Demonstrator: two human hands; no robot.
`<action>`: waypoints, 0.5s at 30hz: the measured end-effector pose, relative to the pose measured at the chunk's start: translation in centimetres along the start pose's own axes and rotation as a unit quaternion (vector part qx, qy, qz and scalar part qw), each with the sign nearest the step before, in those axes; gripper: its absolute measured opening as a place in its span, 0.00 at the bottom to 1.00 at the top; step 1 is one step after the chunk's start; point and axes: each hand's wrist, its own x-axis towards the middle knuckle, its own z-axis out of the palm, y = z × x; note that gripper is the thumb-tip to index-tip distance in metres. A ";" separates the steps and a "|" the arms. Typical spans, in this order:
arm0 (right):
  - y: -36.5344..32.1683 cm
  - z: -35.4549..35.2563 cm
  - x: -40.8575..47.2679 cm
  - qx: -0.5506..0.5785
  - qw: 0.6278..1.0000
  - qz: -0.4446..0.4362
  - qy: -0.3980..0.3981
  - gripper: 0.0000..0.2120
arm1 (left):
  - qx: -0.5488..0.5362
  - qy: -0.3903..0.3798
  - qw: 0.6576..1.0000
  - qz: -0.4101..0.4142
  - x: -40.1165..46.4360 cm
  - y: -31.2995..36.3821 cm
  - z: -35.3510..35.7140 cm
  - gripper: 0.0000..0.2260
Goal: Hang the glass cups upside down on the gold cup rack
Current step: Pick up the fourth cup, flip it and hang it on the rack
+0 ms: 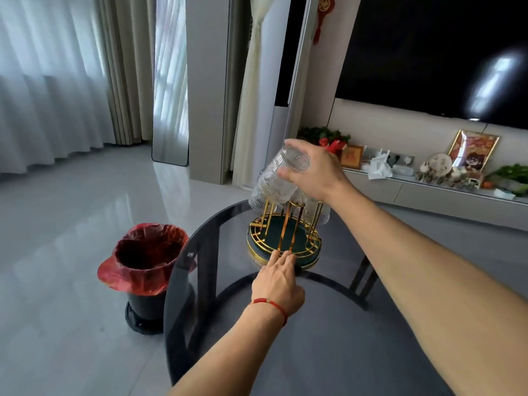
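Observation:
The gold cup rack (pixel 285 244) stands on a round dark glass table (pixel 328 324), with gold prongs rising from a green tray base. My right hand (pixel 314 172) grips a ribbed glass cup (pixel 281 178) by its bottom, mouth down and tilted, over a prong on the rack's left side. Other glass cups (pixel 324 212) hang upside down on the far prongs, partly hidden behind my right hand. My left hand (pixel 278 281), with a red string on its wrist, rests its fingertips on the near rim of the rack's base.
A black bin with a red liner (pixel 147 261) stands on the floor left of the table. A low cabinet (pixel 428 192) with frames and plants runs along the right wall under a dark screen. Curtains and a mirror stand at the back left.

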 end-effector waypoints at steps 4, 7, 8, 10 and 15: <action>1.1 2.4 0.3 -0.012 0.999 0.037 0.011 0.35 | -0.012 -0.011 1.000 -0.006 0.1 -0.1 0.0 0.31; 1.8 4.3 0.4 -0.035 0.996 0.082 0.012 0.34 | -0.014 -0.015 1.000 -0.010 0.2 -0.2 0.0 0.32; 2.0 4.9 0.3 -0.043 0.995 0.090 0.009 0.34 | -0.015 -0.014 1.000 -0.011 0.2 -0.2 0.0 0.32; 2.3 6.0 0.2 -0.052 0.994 0.095 0.005 0.34 | -0.017 -0.010 1.000 -0.015 0.2 -0.1 0.0 0.31; 2.2 7.5 -0.2 -0.106 0.992 0.064 -0.026 0.33 | -0.011 0.000 1.000 -0.021 0.1 -0.1 -0.2 0.28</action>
